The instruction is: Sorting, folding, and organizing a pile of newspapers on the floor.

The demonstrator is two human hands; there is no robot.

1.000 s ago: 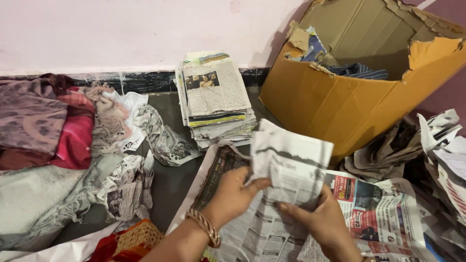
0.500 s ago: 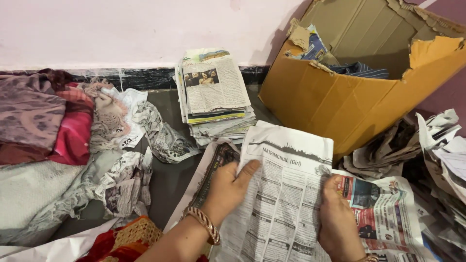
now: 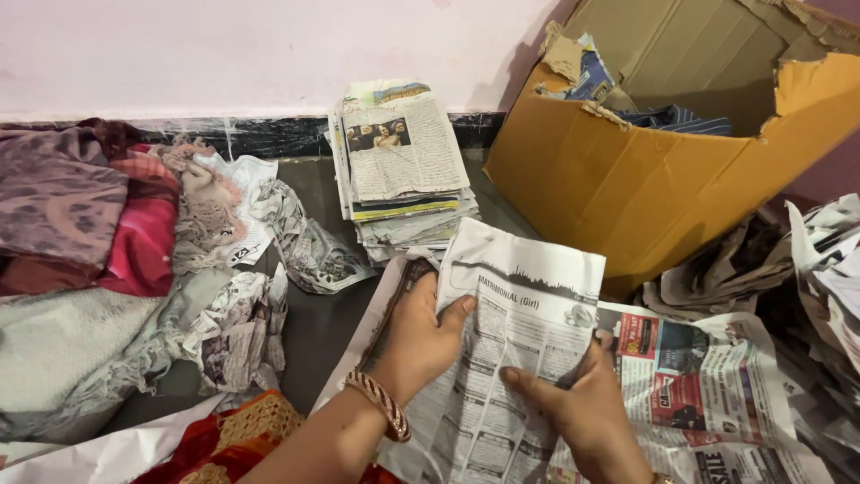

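Your left hand (image 3: 419, 336) gripped the left edge of the newspaper sheet (image 3: 515, 350), thumb on top, fingers curled beneath. Your right hand (image 3: 582, 408) pinched its lower right part, thumb pressed across the print. The sheet lay just over more spread newspapers (image 3: 708, 394) to the right of your fingers. Beyond your fingertips stood a stack of folded newspapers (image 3: 399, 170). Farther right of them, the torn cardboard box (image 3: 645, 179) held striped cloth (image 3: 672, 118) and some paper scraps (image 3: 582, 76).
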